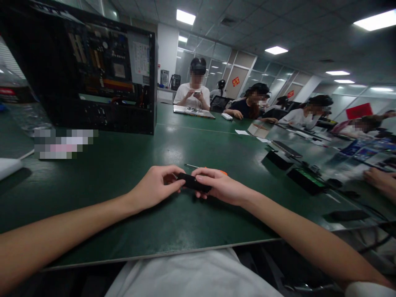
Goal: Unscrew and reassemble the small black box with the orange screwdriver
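Observation:
Between my two hands, just above the green table (173, 227), is a small black oblong block (194, 183); its exact kind does not show. My left hand (159, 183) pinches its left end between thumb and fingers. On its right part, my right hand (216, 185) grips with the thumb on top and fingers beneath and behind. A screwdriver (191, 166) with a thin metal shaft and orange handle lies on the table just beyond my right hand, which hides part of it.
An open black computer case (123, 111) stands at the left back, near a plastic bottle (26, 99). To the right lie a black box with a green circuit board (306, 180) and a dark flat device (286, 149). A co-worker's hand (382, 181) is at the right edge; other people sit beyond.

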Available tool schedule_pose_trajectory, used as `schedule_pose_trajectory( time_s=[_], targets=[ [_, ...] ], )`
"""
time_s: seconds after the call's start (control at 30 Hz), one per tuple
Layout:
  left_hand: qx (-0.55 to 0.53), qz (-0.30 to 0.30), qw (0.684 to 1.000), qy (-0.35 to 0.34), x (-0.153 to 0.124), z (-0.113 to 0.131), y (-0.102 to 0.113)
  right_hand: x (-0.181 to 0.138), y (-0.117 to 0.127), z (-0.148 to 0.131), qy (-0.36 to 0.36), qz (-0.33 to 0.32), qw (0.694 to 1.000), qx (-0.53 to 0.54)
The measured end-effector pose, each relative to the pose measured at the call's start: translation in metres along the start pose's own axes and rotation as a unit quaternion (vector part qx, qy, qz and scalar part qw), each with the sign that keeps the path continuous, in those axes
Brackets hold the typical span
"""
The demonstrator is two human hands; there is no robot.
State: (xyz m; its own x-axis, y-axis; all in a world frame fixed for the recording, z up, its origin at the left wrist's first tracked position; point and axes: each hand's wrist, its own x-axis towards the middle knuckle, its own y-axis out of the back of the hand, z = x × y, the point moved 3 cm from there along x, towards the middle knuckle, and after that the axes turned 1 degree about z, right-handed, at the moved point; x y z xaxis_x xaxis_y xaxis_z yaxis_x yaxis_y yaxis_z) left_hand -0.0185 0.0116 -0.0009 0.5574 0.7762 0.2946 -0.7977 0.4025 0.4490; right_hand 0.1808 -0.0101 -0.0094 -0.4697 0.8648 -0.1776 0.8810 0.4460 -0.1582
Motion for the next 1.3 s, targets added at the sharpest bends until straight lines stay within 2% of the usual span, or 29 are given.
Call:
schedule_pose_trajectory(
  time_s=[0.23, 0.3, 0.37, 0.43, 0.5, 0.53, 0.57, 0.6, 0.67, 0.7, 0.77, 0.83, 1.0, 1.13, 1.3],
  targets=[
    [0.03, 0.029, 0.999, -0.002, 0.001, 0.001, 0.002, 0.001, 0.007, -0.003, 0.013, 0.038, 0.999, -0.019],
    [0.037, 0.033, 0.999, -0.008, 0.001, 0.001, 0.002, -0.003, 0.01, -0.009, 0.045, 0.053, 0.995, -0.067],
    [0.043, 0.035, 0.998, -0.011, 0.002, 0.001, 0.003, -0.016, 0.022, -0.022, 0.115, 0.092, 0.974, -0.172],
    [0.062, 0.029, 0.998, -0.012, 0.002, 0.001, 0.002, -0.04, 0.048, -0.041, 0.205, 0.177, 0.911, -0.31],
    [0.074, 0.021, 0.997, -0.018, 0.002, 0.002, 0.0, -0.078, 0.088, -0.061, 0.263, 0.31, 0.803, -0.435],
    [0.078, 0.016, 0.997, -0.023, 0.002, 0.003, -0.001, -0.102, 0.112, -0.068, 0.262, 0.392, 0.74, -0.479],
    [0.082, 0.01, 0.996, -0.029, 0.001, 0.004, -0.002, -0.127, 0.136, -0.073, 0.23, 0.473, 0.667, -0.528],
    [0.088, 0.005, 0.996, -0.035, 0.0, 0.005, -0.002, -0.152, 0.16, -0.076, 0.209, 0.527, 0.625, -0.536],
    [0.103, -0.006, 0.993, -0.05, -0.001, 0.006, -0.004, -0.199, 0.201, -0.072, 0.153, 0.61, 0.558, -0.542],
    [0.111, -0.013, 0.992, -0.058, -0.001, 0.006, -0.004, -0.22, 0.218, -0.068, 0.133, 0.654, 0.514, -0.539],
    [0.124, -0.027, 0.989, -0.073, -0.002, 0.006, -0.005, -0.248, 0.245, -0.053, 0.074, 0.704, 0.455, -0.541],
    [0.132, -0.038, 0.987, -0.085, -0.002, 0.005, -0.006, -0.255, 0.265, -0.037, 0.025, 0.701, 0.444, -0.558],
    [0.144, -0.055, 0.983, -0.098, -0.003, 0.005, -0.007, -0.23, 0.297, -0.009, -0.011, 0.663, 0.471, -0.582],
    [0.147, -0.063, 0.982, -0.105, -0.003, 0.006, -0.007, -0.221, 0.304, -0.001, -0.012, 0.634, 0.478, -0.608],
    [0.145, -0.065, 0.98, -0.121, -0.004, 0.006, -0.007, -0.226, 0.301, 0.003, -0.01, 0.617, 0.461, -0.638]
  ],
)
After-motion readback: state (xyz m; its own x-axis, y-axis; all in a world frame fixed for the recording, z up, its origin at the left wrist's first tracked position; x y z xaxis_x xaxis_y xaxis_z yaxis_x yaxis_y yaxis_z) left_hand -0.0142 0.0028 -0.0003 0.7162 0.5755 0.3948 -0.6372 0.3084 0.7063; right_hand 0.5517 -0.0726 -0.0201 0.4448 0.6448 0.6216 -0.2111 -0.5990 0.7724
